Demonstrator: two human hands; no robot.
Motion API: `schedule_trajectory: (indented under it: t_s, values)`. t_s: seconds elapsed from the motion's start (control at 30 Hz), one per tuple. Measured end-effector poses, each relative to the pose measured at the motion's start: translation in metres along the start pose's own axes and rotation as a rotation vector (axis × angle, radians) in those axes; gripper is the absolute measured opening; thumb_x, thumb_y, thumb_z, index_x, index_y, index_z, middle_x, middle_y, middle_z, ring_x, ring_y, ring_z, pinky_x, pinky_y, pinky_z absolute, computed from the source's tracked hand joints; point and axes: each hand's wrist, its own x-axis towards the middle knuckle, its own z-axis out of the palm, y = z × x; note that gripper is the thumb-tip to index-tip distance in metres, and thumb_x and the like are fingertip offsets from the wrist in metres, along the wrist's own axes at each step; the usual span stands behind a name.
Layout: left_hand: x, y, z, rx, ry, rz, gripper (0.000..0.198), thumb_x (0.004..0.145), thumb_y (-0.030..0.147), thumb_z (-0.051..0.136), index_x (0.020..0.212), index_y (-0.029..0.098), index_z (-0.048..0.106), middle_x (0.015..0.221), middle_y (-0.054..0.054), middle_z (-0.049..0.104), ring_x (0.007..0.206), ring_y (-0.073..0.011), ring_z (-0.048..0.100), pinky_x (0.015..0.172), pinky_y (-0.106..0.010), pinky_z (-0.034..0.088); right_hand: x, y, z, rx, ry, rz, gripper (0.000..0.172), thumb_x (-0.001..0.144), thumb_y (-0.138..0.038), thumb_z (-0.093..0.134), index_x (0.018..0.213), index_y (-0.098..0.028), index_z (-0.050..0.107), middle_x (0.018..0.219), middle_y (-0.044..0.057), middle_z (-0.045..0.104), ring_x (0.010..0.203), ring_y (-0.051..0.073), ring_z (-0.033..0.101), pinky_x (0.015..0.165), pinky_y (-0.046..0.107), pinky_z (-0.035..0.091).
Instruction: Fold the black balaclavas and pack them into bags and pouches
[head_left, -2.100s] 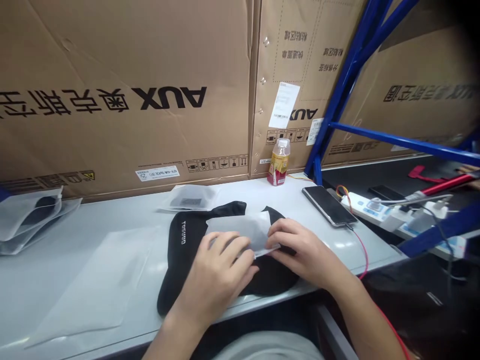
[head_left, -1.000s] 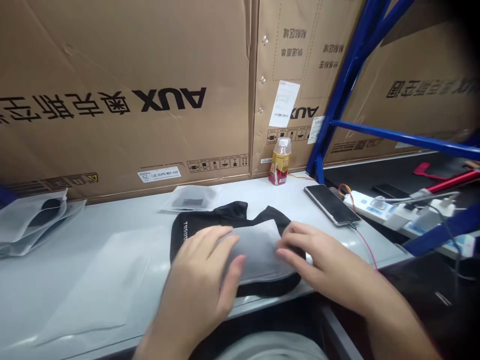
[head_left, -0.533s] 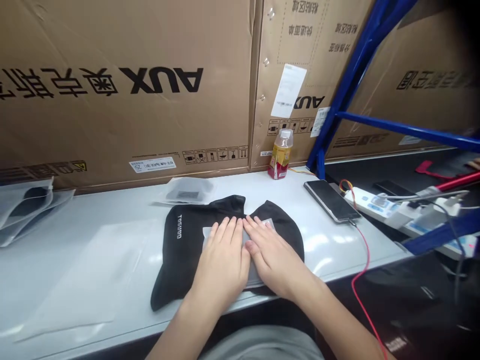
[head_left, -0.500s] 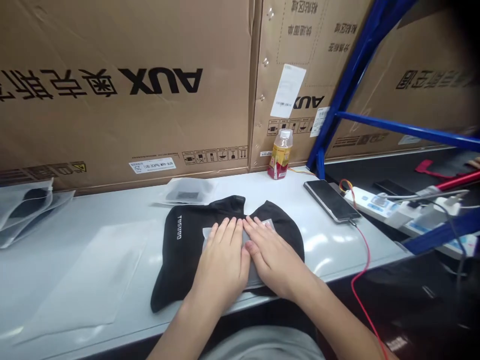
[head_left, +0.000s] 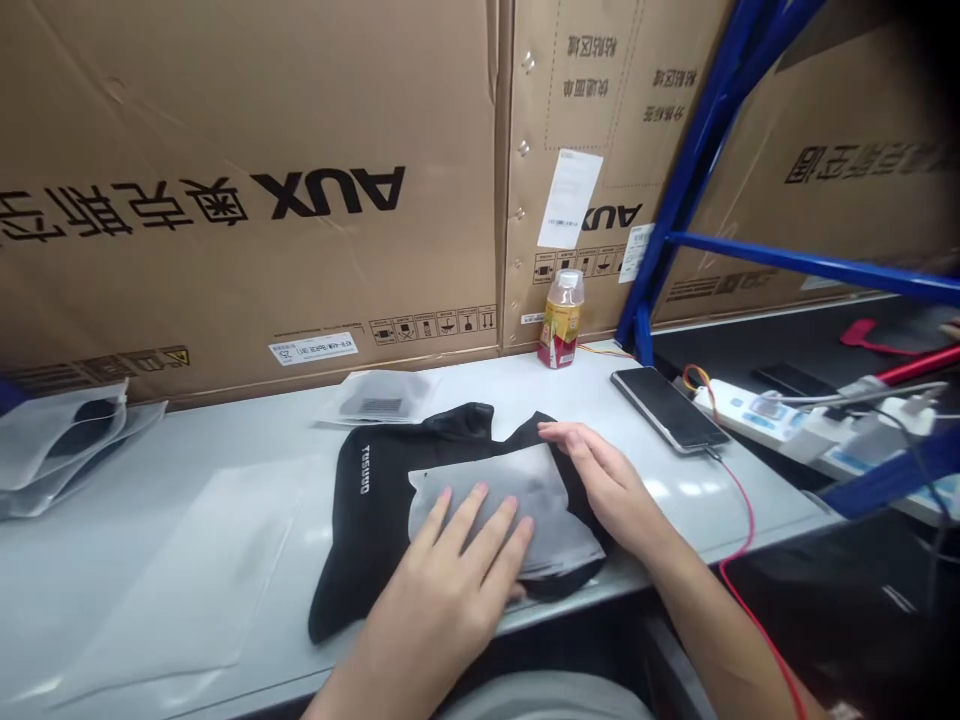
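Observation:
A black fabric piece [head_left: 364, 540] with white lettering on its left side lies on the white table. On top of it is a frosted plastic bag or sheet [head_left: 517, 480]. My left hand [head_left: 457, 590] rests flat on the frosted plastic, fingers spread, its thumb mostly hidden beneath. At the fabric's right edge is my right hand [head_left: 604, 485], turned on its side, fingers stretched out to the left near the upper right corner of the plastic. Whether it pinches any fabric is not visible.
Behind stand large cardboard boxes [head_left: 247, 90]. A small frosted packet [head_left: 379, 397], a drink bottle [head_left: 561, 325] and a phone [head_left: 667, 408] with a red cable lie around the fabric. More frosted bags [head_left: 45, 450] are at the left. A blue frame [head_left: 694, 150] and power strips [head_left: 757, 410] are right.
My hands were side by side on the plastic and have moved apart. The left slid down and spread its fingers; the right shifted to the fabric's right edge, uncovering the plastic.

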Motion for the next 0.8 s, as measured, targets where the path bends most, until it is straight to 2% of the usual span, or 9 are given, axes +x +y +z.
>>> schedule_trajectory:
  t_s: [0.07, 0.13, 0.3, 0.4, 0.47, 0.57, 0.7, 0.77, 0.8]
  values:
    - [-0.002, -0.006, -0.007, 0.025, 0.069, 0.060, 0.033, 0.103, 0.018, 0.060, 0.135, 0.012, 0.068, 0.135, -0.010, 0.074, 0.122, -0.0330, 0.071, 0.100, -0.049, 0.061, 0.000, 0.006, -0.003, -0.022, -0.002, 0.021, 0.045, 0.111, -0.052, 0.035, 0.123, -0.026, 0.069, 0.131, 0.007, 0.072, 0.130, 0.025, 0.063, 0.116, 0.047, 0.047]
    - [-0.004, -0.014, -0.012, 0.023, 0.063, 0.105, 0.032, 0.103, 0.014, 0.057, 0.133, 0.011, 0.069, 0.132, -0.010, 0.076, 0.117, -0.0304, 0.074, 0.096, -0.044, 0.063, -0.002, 0.007, -0.003, -0.051, -0.022, 0.022, 0.042, 0.111, -0.050, 0.036, 0.124, -0.027, 0.068, 0.130, 0.007, 0.071, 0.128, 0.024, 0.064, 0.115, 0.046, 0.048]
    - [-0.008, -0.025, -0.019, 0.038, -0.073, 0.136, 0.041, 0.103, 0.008, 0.048, 0.139, 0.014, 0.065, 0.140, -0.011, 0.071, 0.123, -0.0320, 0.071, 0.099, -0.049, 0.063, -0.007, 0.002, 0.001, -0.144, -0.075, -0.037, 0.031, 0.110, -0.041, 0.044, 0.124, -0.027, 0.067, 0.131, 0.007, 0.068, 0.128, 0.025, 0.061, 0.114, 0.047, 0.047]
    - [-0.011, -0.032, -0.025, 0.053, -0.065, 0.201, 0.047, 0.102, 0.001, 0.040, 0.141, 0.013, 0.063, 0.139, -0.010, 0.071, 0.126, -0.0283, 0.070, 0.102, -0.042, 0.062, -0.007, -0.001, 0.003, -0.199, -0.074, -0.069, 0.030, 0.109, -0.036, 0.043, 0.127, -0.026, 0.065, 0.134, 0.009, 0.066, 0.131, 0.025, 0.059, 0.116, 0.049, 0.045]
    - [-0.017, -0.044, -0.031, 0.016, -0.031, 0.202, 0.050, 0.102, 0.000, 0.038, 0.144, 0.014, 0.061, 0.141, -0.007, 0.070, 0.129, -0.0237, 0.069, 0.109, -0.038, 0.058, -0.008, -0.002, 0.003, -0.230, -0.060, -0.075, 0.032, 0.110, -0.035, 0.040, 0.131, -0.026, 0.062, 0.137, 0.009, 0.065, 0.133, 0.026, 0.058, 0.116, 0.049, 0.046]
    - [-0.027, -0.072, -0.043, -0.075, 0.098, 0.080, 0.053, 0.103, 0.006, 0.044, 0.153, 0.023, 0.053, 0.145, 0.001, 0.067, 0.127, -0.0178, 0.070, 0.118, -0.032, 0.050, -0.009, -0.003, 0.003, -0.269, -0.051, -0.081, 0.034, 0.110, -0.036, 0.038, 0.135, -0.027, 0.060, 0.137, 0.009, 0.065, 0.133, 0.026, 0.059, 0.114, 0.049, 0.048]
    - [-0.028, -0.118, -0.057, 0.040, 0.303, -0.164, 0.055, 0.103, 0.013, 0.051, 0.152, 0.038, 0.052, 0.148, 0.018, 0.062, 0.118, -0.0178, 0.074, 0.117, -0.042, 0.053, -0.010, -0.004, 0.005, -0.319, -0.063, -0.102, 0.033, 0.110, -0.034, 0.040, 0.135, -0.026, 0.059, 0.136, 0.010, 0.065, 0.133, 0.027, 0.059, 0.115, 0.051, 0.048]
    - [-0.020, -0.141, -0.055, 0.154, 0.378, -0.256, 0.054, 0.105, 0.013, 0.045, 0.153, 0.037, 0.050, 0.154, 0.021, 0.055, 0.129, -0.0206, 0.067, 0.119, -0.046, 0.049, -0.011, -0.005, 0.006, -0.343, -0.077, -0.114, 0.032, 0.109, -0.033, 0.042, 0.135, -0.025, 0.059, 0.137, 0.011, 0.065, 0.133, 0.028, 0.059, 0.114, 0.053, 0.048]
    - [-0.016, -0.153, -0.051, 0.179, 0.374, -0.295, 0.054, 0.106, 0.012, 0.040, 0.155, 0.034, 0.047, 0.157, 0.020, 0.051, 0.137, -0.0224, 0.060, 0.122, -0.047, 0.044, -0.011, -0.005, 0.007, -0.355, -0.084, -0.119, 0.032, 0.109, -0.033, 0.043, 0.135, -0.024, 0.059, 0.137, 0.011, 0.065, 0.132, 0.028, 0.059, 0.114, 0.053, 0.048]
